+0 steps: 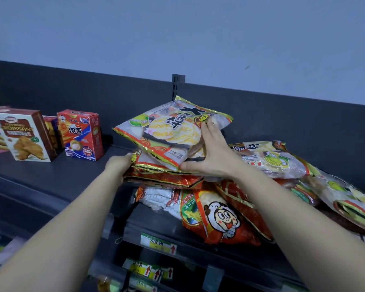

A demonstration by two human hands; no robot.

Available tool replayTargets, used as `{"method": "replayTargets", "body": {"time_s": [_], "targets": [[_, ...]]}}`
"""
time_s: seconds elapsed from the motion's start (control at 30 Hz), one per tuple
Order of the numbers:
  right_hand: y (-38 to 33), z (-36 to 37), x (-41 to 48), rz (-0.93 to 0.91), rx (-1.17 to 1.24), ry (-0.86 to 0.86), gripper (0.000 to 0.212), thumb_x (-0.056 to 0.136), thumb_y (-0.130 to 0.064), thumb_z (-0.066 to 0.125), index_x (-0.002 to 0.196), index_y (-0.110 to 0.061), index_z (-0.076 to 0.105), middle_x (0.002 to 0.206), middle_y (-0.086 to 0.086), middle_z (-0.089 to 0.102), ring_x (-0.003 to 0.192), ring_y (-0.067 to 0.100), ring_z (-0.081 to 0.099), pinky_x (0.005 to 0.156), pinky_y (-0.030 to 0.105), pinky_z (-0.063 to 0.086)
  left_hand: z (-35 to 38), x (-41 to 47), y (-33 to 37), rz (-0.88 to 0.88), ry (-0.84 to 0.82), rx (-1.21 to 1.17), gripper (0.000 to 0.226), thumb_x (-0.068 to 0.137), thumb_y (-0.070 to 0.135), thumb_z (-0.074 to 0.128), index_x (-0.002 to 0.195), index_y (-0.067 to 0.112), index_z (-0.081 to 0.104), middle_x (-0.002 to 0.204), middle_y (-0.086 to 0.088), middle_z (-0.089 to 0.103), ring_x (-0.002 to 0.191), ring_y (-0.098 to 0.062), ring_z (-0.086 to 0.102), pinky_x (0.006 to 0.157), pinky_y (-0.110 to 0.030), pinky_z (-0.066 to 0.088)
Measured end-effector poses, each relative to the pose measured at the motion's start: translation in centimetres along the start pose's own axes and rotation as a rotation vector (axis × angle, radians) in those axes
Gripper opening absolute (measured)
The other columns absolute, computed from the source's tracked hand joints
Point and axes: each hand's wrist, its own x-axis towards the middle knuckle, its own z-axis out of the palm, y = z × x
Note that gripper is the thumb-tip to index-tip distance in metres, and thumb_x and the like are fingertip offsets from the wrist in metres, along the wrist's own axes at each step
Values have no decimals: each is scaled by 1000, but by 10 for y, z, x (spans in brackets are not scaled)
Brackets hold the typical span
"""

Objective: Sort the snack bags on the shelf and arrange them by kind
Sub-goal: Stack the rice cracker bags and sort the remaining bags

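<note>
A pile of rice-cracker snack bags lies on the dark top shelf (57,175). On top sits a white and gold-edged bag (169,131), tilted. My right hand (214,154) lies flat on its right side, fingers spread, thumb at the bag's lower edge. My left hand (119,165) grips the left edge of the stack of red and gold bags (167,178) beneath it. A red bag with a cartoon face (217,218) lies lower at the shelf's front edge. More white bags with green marks (272,161) lie to the right.
At the left of the shelf stand a brown croissant box (22,135) and a red puff box (80,133), with bare shelf between them and the pile. Price labels (158,245) hang on the front rail. The dark back panel (282,114) rises behind.
</note>
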Motion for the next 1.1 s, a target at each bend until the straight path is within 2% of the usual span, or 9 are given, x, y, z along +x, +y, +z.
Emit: {"method": "replayTargets", "body": {"time_s": [0.13, 0.27, 0.33, 0.6, 0.67, 0.77, 0.9, 1.0, 1.1], "targets": [[0, 5, -2, -24, 49, -104, 142, 51, -69, 81, 146, -47, -22, 156, -1, -33, 145, 23, -27, 118, 52, 8, -3, 1, 8, 105, 15, 60, 44, 83, 31, 75, 104, -2, 54, 92, -18, 65, 74, -30, 65, 60, -36, 53], [0, 10, 7, -33, 62, 56, 129, 59, -58, 82, 149, -48, -9, 162, 2, -10, 150, 25, -1, 117, 49, 25, -6, -2, 33, 326, 210, 8, 7, 85, 15, 71, 78, 12, 69, 82, -10, 68, 81, -29, 67, 74, -41, 57], [1, 14, 9, -36, 66, 114, 127, 59, -58, 80, 149, -48, -9, 162, 3, 0, 148, 28, 12, 112, 49, 34, -18, -2, 49, 427, 302, -17, 20, 84, 13, 68, 65, 16, 63, 76, -6, 67, 81, -28, 67, 78, -43, 56], [-14, 32, 16, -64, -175, -104, 112, 70, -55, 75, 152, -43, -1, 159, 7, 12, 144, 29, 22, 109, 46, 39, -73, -19, 90, 826, 708, -127, 10, 77, 19, 58, 81, 16, 67, 85, -7, 67, 75, -14, 55, 78, -38, 53], [-22, 38, 17, -94, -260, -151, 97, 80, -49, 67, 152, -43, 4, 162, 5, 7, 145, 30, 22, 109, 47, 38, -79, -29, 101, 901, 718, -160, 6, 80, 17, 60, 78, 22, 63, 83, 0, 65, 76, -9, 54, 76, -28, 50], [-34, 46, 18, -118, -323, -249, 90, 87, -27, 61, 153, -42, 2, 163, 2, -7, 147, 33, 17, 108, 47, 39, -76, -51, 118, 955, 663, -238, 23, 82, 18, 62, 64, 28, 52, 72, 14, 57, 72, -5, 54, 70, -24, 49], [-40, 52, 19, -85, -295, -258, 79, 85, -20, 60, 153, -31, 21, 163, 4, 2, 143, 34, 24, 107, 46, 41, -61, -54, 118, 880, 500, -320, 23, 80, 18, 64, 61, 28, 56, 73, 8, 60, 72, -12, 58, 73, -34, 55], [-37, 51, 12, -98, -231, -251, 45, 83, -24, 62, 127, -15, 57, 133, 12, 51, 126, 29, 45, 103, 36, 43, -37, -39, 95, 717, 361, -346, 22, 77, 15, 64, 58, 24, 59, 75, -3, 62, 75, -21, 61, 71, -42, 56], [-27, 44, -4, -38, -26, -211, 44, 79, -32, 69, 122, -23, 61, 121, 5, 60, 115, 26, 56, 95, 36, 49, -16, -19, 63, 473, 314, -396, 27, 86, 2, 56, 64, 18, 53, 71, -2, 56, 73, -20, 55, 59, -29, 47]]}}
